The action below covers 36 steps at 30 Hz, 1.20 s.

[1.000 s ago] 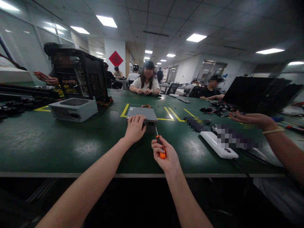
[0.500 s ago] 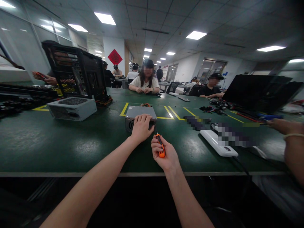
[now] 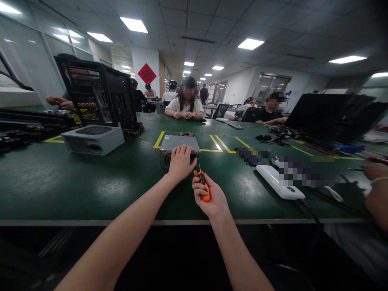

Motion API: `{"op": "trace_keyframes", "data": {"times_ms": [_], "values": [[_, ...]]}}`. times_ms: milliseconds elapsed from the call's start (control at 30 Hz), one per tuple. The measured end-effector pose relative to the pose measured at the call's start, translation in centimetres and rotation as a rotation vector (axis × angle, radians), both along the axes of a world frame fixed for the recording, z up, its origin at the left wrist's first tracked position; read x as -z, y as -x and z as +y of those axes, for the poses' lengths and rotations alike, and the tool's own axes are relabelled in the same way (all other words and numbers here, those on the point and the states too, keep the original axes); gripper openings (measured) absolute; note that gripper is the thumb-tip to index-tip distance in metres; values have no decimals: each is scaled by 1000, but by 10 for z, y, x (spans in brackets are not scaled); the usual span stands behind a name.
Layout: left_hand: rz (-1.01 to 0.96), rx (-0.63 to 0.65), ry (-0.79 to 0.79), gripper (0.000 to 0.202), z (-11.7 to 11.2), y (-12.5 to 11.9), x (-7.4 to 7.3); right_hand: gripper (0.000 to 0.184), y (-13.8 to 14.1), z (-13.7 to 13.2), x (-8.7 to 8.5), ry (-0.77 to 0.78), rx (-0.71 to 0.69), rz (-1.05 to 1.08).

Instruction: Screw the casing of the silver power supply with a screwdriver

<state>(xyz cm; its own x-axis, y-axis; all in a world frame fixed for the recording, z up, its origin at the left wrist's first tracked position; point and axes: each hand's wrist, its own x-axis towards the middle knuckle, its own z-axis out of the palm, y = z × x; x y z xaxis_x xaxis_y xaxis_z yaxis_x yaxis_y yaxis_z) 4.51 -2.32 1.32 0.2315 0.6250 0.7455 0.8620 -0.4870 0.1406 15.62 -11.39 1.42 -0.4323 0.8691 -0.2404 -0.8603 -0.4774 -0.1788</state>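
Observation:
A grey computer power supply [image 3: 177, 141] sits on the green table in front of me, with a bundle of coloured wires [image 3: 186, 133] at its back. My left hand [image 3: 182, 161] lies over its front right part, fingers on the upper edge and thumb at the near face, steadying it. Closed around the orange and black handle of a screwdriver [image 3: 206, 197] is my right hand [image 3: 214, 196]. The screwdriver's shaft points up and away, to the lower right of the near face. Its tip is too small to make out against the dark face.
Left stand another power supply [image 3: 110, 144] and an open black computer case [image 3: 113, 93]. Right lie a white device with a cable [image 3: 277, 182], loose cables [image 3: 273, 137] and a large black panel [image 3: 327, 117]. A co-worker's hand [image 3: 377, 186] is at the right edge; another person [image 3: 185, 103] sits opposite.
My hands, the screwdriver and the power supply stay almost still. At the right edge, the co-worker's hand has moved lower and outward.

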Motion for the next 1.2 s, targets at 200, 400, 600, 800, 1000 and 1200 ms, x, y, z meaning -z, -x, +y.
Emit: {"op": "trace_keyframes", "data": {"times_ms": [200, 400, 600, 800, 1000, 1200], "values": [[0, -18, 1, 26, 0, 0, 0, 20, -1, -1, 0, 8, 19, -3], [-13, -20, 16, 25, -1, 0, 0, 22, -3, 0, 1, -7, -35, 9], [-14, -27, 8, 25, 0, 0, 0, 20, -4, 0, 2, -13, -26, 54], [-8, -33, -8, 24, 0, 0, 0, 21, -2, 0, 1, 26, -1, 20], [18, -47, -20, 24, 1, 0, 1, 22, -3, -1, 1, 5, -17, 9], [13, -44, -20, 25, 1, 0, 1, 20, -2, -1, -1, 25, -1, -6]]}}
